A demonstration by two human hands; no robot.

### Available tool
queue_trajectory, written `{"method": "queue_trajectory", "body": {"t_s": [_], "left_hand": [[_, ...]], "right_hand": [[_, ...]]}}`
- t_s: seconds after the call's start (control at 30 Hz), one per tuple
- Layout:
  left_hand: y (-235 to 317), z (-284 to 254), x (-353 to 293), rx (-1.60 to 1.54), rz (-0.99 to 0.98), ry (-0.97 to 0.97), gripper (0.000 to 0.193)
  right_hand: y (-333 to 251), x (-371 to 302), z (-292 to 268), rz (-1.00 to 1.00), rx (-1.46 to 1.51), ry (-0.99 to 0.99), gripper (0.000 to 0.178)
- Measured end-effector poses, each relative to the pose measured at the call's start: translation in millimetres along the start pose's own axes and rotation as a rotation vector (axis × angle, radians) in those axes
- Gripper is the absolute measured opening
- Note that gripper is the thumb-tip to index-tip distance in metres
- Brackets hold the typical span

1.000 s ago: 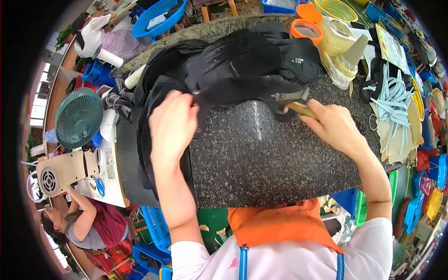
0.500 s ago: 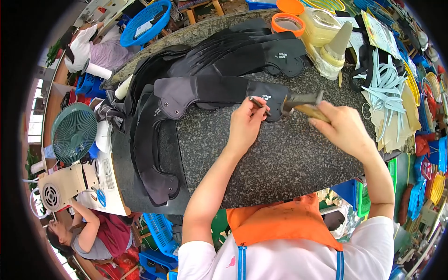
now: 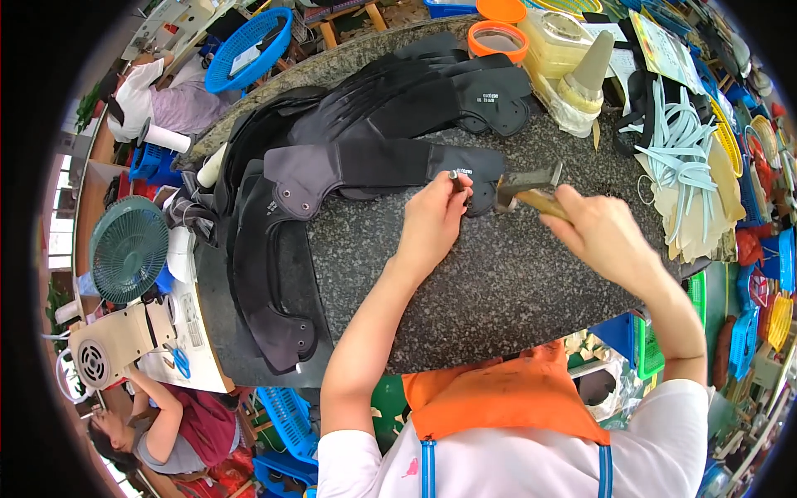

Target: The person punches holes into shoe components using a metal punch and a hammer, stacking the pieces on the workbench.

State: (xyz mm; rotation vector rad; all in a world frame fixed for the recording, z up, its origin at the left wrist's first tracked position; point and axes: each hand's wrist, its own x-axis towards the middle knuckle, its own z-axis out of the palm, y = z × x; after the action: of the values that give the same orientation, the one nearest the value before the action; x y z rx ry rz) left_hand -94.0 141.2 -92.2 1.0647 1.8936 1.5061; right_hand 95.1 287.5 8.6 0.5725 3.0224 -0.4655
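On the speckled dark worktop [image 3: 531, 282], the black curved piece [image 3: 382, 163] lies crosswise in front of a stack of similar pieces [image 3: 398, 91]; its left end shows two eyelets. Left hand [image 3: 432, 217]: grip pinching a short dark rod, likely a punch [image 3: 457, 180], over the piece's right end. Tip hidden by fingers, can't tell if it's seated. Right hand [image 3: 604, 228]: grip wrapped round the hammer [image 3: 531, 179], head just beside that end. Reads as the punch-and-strike step. Next move calls for punch upright on its mark, square hit, fingertips clear.
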Motion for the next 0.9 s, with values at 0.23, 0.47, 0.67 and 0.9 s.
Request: {"method": "queue_trajectory", "body": {"t_s": [0.23,0.47,0.67,0.9], "left_hand": [[9,7,20,-0.123,-0.131,-0.008,0.012],[-5,11,22,-0.190,-0.147,-0.046,0.012],[-4,7,17,-0.157,-0.099,-0.030,0.012],[-5,13,17,-0.053,0.049,-0.022,0.011]], "right_hand": [[15,-5,40,0.048,0.090,0.046,0.029],[9,-2,-28,0.073,0.213,0.221,0.027],[-15,-11,-87,0.109,0.699,0.718,0.032],[-9,-15,-95,0.009,0.689,0.892,0.030]]}}
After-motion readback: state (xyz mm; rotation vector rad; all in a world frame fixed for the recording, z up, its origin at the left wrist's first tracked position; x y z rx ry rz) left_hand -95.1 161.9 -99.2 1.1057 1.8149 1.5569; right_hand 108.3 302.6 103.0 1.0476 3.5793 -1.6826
